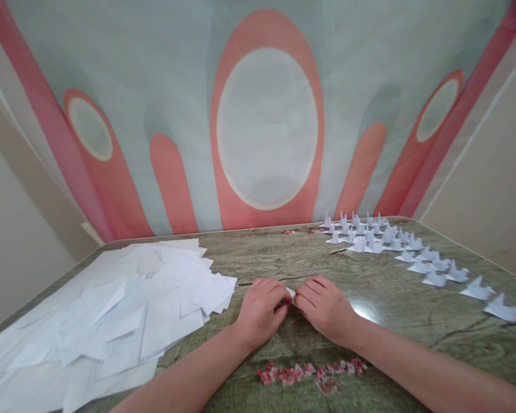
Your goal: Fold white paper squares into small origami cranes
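Between my two hands, low over the middle of the table, is a small piece of folded white paper (290,293). Only a bit of it shows; fingers cover the rest. My left hand (263,308) pinches it from the left, thumb and fingers closed. From the right, my right hand (323,307) grips it too, with its fingers curled together. A large spread pile of white paper sheets (124,310) lies to the left of my left hand. Off to the right stand several folded white paper birds (435,278) in loose rows.
The wood-patterned table (249,258) carries a pink blossom print (309,373) near me and smaller prints at its far edge. Behind it hangs a green and coral backdrop (266,28). Plain walls flank both sides.
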Tool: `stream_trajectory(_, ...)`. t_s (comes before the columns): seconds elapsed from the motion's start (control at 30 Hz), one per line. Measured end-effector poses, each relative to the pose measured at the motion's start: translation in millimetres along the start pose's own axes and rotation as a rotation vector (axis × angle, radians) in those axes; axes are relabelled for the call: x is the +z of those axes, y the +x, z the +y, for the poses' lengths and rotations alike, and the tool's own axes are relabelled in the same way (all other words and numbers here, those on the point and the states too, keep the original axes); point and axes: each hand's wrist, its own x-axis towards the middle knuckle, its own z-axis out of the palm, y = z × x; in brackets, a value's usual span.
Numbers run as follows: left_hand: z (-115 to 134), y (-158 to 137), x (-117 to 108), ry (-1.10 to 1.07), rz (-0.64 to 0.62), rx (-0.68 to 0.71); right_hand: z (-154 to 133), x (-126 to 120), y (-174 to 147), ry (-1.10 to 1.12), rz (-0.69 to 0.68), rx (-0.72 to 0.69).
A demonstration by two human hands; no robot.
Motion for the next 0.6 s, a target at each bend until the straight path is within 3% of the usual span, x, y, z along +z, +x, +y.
stream_trajectory(0.4, -2.2, 2.2, 1.1, -0.066, -0.091, -0.025, -2.1, 3.5, 1.1, -0.059, -0.104, -0.025)
stream_trajectory(0.6, -2.4, 2.5, 1.4, -0.114, -0.103, -0.032, 3.2, 4.7, -0.3, 0.066, -0.124, 0.077)
